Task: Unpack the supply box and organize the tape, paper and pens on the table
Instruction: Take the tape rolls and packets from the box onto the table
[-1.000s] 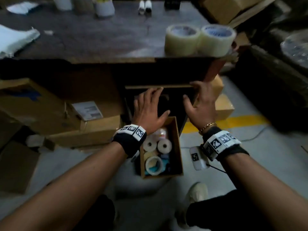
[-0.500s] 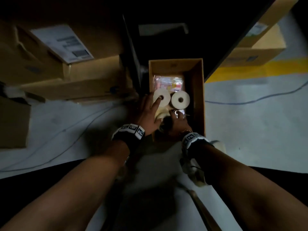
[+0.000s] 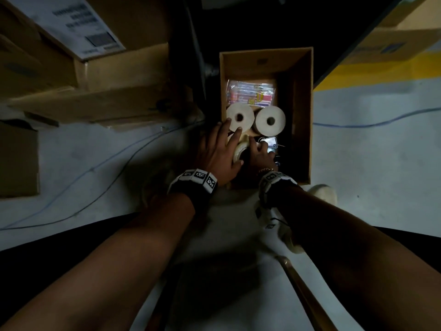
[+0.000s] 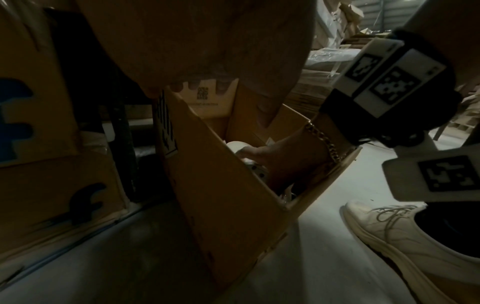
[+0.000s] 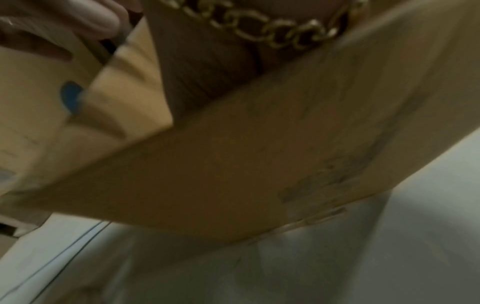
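Observation:
An open cardboard supply box (image 3: 307, 120) stands on the floor below me. At its far end lies a clear pack of coloured pens (image 3: 250, 95). Two white paper rolls (image 3: 239, 116) (image 3: 270, 120) stand side by side in the middle. Straight fingers of my left hand (image 3: 226, 142) rest on the left paper roll. A clear tape roll (image 3: 239, 150) sits between my two hands. Reaching in beside it, my right hand (image 3: 259, 151) has its thumb (image 4: 244, 153) over the tape roll, its fingers hidden behind. The right wrist view shows only the box wall (image 5: 233, 164).
Larger cardboard boxes (image 3: 95, 75) are stacked at the left, against the dark table underside. A blue cable (image 3: 370, 124) and a yellow floor line (image 3: 381, 72) lie to the right. My white shoe (image 3: 322, 194) stands beside the box's near corner. A shiny object (image 3: 271, 141) lies inside.
My head tipped down from the table to the box on the floor. Both hands dropped from the table edge into the box and now close around the tape roll.

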